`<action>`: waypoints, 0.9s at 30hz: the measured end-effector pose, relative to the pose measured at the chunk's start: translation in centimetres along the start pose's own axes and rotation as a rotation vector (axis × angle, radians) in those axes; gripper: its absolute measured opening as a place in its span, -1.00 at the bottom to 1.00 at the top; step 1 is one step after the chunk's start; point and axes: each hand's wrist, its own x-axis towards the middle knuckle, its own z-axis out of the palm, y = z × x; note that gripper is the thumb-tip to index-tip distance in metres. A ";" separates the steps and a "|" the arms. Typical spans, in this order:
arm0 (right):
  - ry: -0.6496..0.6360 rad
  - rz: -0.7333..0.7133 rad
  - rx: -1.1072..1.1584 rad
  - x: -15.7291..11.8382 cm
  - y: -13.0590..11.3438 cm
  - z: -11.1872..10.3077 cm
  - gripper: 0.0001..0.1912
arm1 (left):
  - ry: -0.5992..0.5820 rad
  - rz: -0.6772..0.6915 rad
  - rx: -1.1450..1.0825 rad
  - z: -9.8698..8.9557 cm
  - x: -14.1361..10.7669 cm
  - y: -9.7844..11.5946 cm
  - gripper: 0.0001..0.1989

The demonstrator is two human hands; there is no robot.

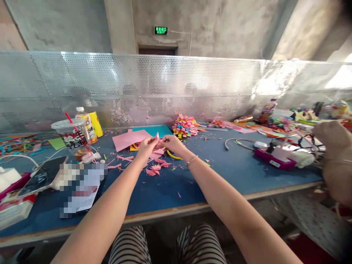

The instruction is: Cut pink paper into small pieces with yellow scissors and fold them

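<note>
A small piece of pink paper (157,135) with a pointed tip is pinched between my two hands, just above the table. My left hand (147,146) grips it from the left, fingers closed. From the right, my right hand (173,143) closes on the same piece; its exact folds are hidden by the fingers. Folded pink paper pieces (155,168) and scraps lie beneath and in front of the hands. Behind my left hand rests a pink paper sheet (129,140), partly over a teal sheet (162,129). A yellow ring-like strip (173,156) shows under my right wrist.
A layered paper ball (183,126) stands behind my hands. To the left are a plastic cup (72,137) with a straw, a bottle (90,128) and phones. A purple power strip (275,160) with cables lies right, near another person's arm (337,161). A perforated metal screen (220,88) borders the back.
</note>
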 end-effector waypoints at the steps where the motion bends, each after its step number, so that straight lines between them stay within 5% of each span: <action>1: -0.003 0.019 0.036 0.0 0.0 -0.1 -0.66 | -0.010 0.001 -0.012 -0.1 0.1 0.0 -0.77; 10: 0.042 0.082 0.335 -0.1 -0.7 -0.6 -0.69 | 0.028 0.011 -0.138 -0.6 0.6 -0.5 -0.82; 27: 0.075 0.186 0.455 -0.2 -1.1 -0.8 -0.80 | 0.114 -0.108 -0.189 -0.6 0.5 0.0 -0.77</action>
